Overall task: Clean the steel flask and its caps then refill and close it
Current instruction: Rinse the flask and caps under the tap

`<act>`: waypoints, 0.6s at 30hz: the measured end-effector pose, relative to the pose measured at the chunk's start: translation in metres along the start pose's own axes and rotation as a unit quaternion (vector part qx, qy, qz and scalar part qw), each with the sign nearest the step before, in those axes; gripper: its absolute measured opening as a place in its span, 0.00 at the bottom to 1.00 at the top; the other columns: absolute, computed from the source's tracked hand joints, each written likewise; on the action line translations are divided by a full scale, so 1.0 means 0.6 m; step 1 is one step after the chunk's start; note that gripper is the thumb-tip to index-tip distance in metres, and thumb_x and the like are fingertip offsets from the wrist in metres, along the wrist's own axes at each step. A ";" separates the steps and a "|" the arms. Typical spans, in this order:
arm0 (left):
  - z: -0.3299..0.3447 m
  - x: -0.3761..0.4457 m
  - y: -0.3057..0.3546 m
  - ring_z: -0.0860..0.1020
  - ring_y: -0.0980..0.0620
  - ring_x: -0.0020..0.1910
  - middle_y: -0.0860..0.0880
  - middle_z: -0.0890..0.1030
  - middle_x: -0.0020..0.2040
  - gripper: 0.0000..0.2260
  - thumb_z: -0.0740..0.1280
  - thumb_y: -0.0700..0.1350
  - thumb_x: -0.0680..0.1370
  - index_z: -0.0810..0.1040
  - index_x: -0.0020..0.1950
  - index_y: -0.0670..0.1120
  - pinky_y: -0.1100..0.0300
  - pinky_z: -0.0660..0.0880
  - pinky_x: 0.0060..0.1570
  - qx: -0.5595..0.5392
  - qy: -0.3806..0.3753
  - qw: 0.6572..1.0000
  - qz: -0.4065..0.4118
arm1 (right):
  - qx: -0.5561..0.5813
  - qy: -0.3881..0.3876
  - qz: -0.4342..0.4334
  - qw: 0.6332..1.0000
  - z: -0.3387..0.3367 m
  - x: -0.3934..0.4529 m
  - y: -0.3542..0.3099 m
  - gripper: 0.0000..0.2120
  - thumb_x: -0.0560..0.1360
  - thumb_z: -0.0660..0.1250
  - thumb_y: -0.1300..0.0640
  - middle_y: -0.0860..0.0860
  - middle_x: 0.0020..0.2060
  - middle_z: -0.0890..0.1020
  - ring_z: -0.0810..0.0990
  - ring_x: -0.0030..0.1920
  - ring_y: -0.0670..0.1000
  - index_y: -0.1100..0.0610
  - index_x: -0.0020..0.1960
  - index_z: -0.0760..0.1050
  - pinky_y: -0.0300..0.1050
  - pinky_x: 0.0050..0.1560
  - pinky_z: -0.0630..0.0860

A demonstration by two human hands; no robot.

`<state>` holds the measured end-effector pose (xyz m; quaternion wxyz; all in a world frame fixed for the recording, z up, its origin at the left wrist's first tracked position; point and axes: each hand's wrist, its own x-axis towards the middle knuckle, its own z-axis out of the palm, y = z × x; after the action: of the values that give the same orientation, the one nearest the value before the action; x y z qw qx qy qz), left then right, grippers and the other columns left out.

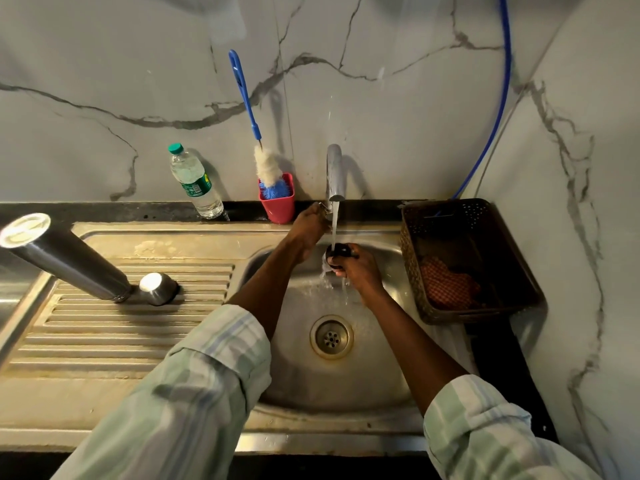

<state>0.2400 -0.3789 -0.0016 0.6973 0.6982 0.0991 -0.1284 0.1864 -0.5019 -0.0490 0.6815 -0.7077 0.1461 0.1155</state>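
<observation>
The right hand [358, 268] has its grip curled round one small black cap [337, 252], holding it under the running stream from the single tap [335, 174], above the sink [381, 375] bowl. Just left and slightly behind that grip, the left hand [310, 225] reaches up to the tap's base, its fingers pinching a small lever there. Both forearms stretch forward over the bowl, sleeves rolled back.

Well to the left of both hands, one steel flask [65, 258] stands mouth down on the ridged drainboard, with one steel cap [158, 287] just beside its mouth. Behind the left hand stand one red cup [278, 207] holding one bottle brush [258, 143], and further left one plastic water bottle [195, 181]. Right of the right hand sits one brown basket [408, 244].
</observation>
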 end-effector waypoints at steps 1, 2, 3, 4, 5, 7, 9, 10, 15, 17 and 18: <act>-0.001 0.005 -0.001 0.77 0.52 0.52 0.50 0.80 0.52 0.16 0.51 0.37 0.85 0.75 0.53 0.53 0.61 0.73 0.49 0.008 -0.005 1.000 0.000 | -0.011 0.004 -0.003 1.000 -0.001 0.001 0.003 0.11 0.70 0.74 0.62 0.53 0.45 0.85 0.84 0.44 0.52 0.55 0.52 0.81 0.40 0.41 0.80; -0.001 0.005 -0.001 0.77 0.49 0.54 0.48 0.80 0.55 0.17 0.51 0.36 0.85 0.75 0.56 0.54 0.58 0.73 0.51 0.028 -0.018 0.999 0.002 | -0.027 0.008 -0.003 1.000 -0.002 0.003 0.005 0.12 0.70 0.75 0.61 0.53 0.45 0.85 0.84 0.45 0.53 0.55 0.53 0.81 0.42 0.43 0.81; -0.003 0.004 -0.002 0.77 0.47 0.56 0.44 0.80 0.59 0.18 0.52 0.36 0.84 0.75 0.60 0.54 0.56 0.73 0.52 0.045 -0.031 0.998 0.009 | -0.037 0.013 -0.004 0.999 -0.001 0.003 0.008 0.13 0.69 0.75 0.60 0.53 0.45 0.85 0.84 0.46 0.53 0.55 0.53 0.82 0.44 0.44 0.80; -0.005 0.004 -0.002 0.77 0.45 0.56 0.40 0.78 0.63 0.18 0.52 0.37 0.84 0.74 0.66 0.52 0.55 0.72 0.52 0.060 -0.040 0.997 0.012 | -0.052 0.019 -0.006 0.998 0.000 0.004 0.008 0.13 0.69 0.76 0.59 0.53 0.45 0.85 0.84 0.46 0.53 0.55 0.53 0.81 0.44 0.44 0.80; -0.009 0.002 -0.001 0.77 0.46 0.52 0.36 0.75 0.67 0.17 0.52 0.39 0.85 0.72 0.71 0.50 0.54 0.72 0.53 0.062 -0.045 0.997 0.006 | -0.067 0.027 -0.006 0.997 0.002 0.004 0.011 0.15 0.68 0.77 0.58 0.52 0.46 0.85 0.84 0.46 0.52 0.54 0.53 0.80 0.44 0.43 0.79; -0.009 0.001 0.006 0.76 0.47 0.48 0.34 0.69 0.72 0.19 0.52 0.41 0.86 0.64 0.78 0.47 0.51 0.70 0.60 0.093 -0.052 0.994 -0.012 | -0.095 0.044 -0.006 0.994 0.005 0.005 0.012 0.21 0.65 0.78 0.56 0.52 0.49 0.83 0.82 0.47 0.52 0.56 0.56 0.77 0.43 0.43 0.78; -0.004 -0.003 0.017 0.76 0.37 0.62 0.38 0.65 0.76 0.21 0.50 0.39 0.86 0.57 0.80 0.47 0.47 0.64 0.69 0.149 -0.070 0.986 -0.026 | -0.121 0.048 -0.024 0.991 0.007 0.000 0.010 0.23 0.66 0.78 0.55 0.52 0.50 0.81 0.80 0.49 0.52 0.58 0.57 0.75 0.43 0.45 0.75; 0.000 -0.008 0.025 0.71 0.35 0.68 0.39 0.63 0.77 0.21 0.49 0.41 0.87 0.55 0.81 0.46 0.50 0.63 0.69 0.161 -0.083 0.983 -0.037 | -0.132 0.044 -0.034 0.990 0.008 -0.002 0.010 0.22 0.67 0.78 0.55 0.52 0.50 0.81 0.79 0.50 0.51 0.58 0.57 0.75 0.43 0.46 0.73; -0.009 -0.016 0.015 0.73 0.43 0.66 0.40 0.66 0.75 0.27 0.56 0.31 0.82 0.56 0.81 0.44 0.55 0.72 0.62 0.241 -0.059 0.969 0.005 | -0.102 0.030 -0.034 0.994 0.007 -0.012 0.013 0.19 0.71 0.75 0.58 0.51 0.52 0.81 0.80 0.53 0.51 0.57 0.60 0.77 0.42 0.49 0.76; -0.012 -0.027 -0.006 0.74 0.46 0.64 0.40 0.73 0.70 0.26 0.56 0.30 0.80 0.63 0.78 0.42 0.59 0.74 0.57 0.269 -0.008 0.963 0.009 | -0.091 0.032 -0.025 0.995 0.006 -0.011 0.019 0.17 0.70 0.75 0.58 0.52 0.52 0.81 0.81 0.53 0.54 0.54 0.57 0.76 0.52 0.54 0.80; -0.011 -0.036 -0.017 0.74 0.45 0.66 0.40 0.74 0.69 0.25 0.57 0.30 0.78 0.67 0.76 0.41 0.59 0.72 0.59 0.282 0.018 0.959 0.009 | -0.101 0.034 -0.027 0.994 0.004 -0.011 0.022 0.16 0.70 0.75 0.58 0.52 0.52 0.81 0.81 0.53 0.55 0.53 0.56 0.75 0.56 0.55 0.80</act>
<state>0.2168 -0.3711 -0.0044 0.4713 0.8695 0.0656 -0.1321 0.1754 -0.4998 -0.0592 0.6039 -0.7803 0.1375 0.0868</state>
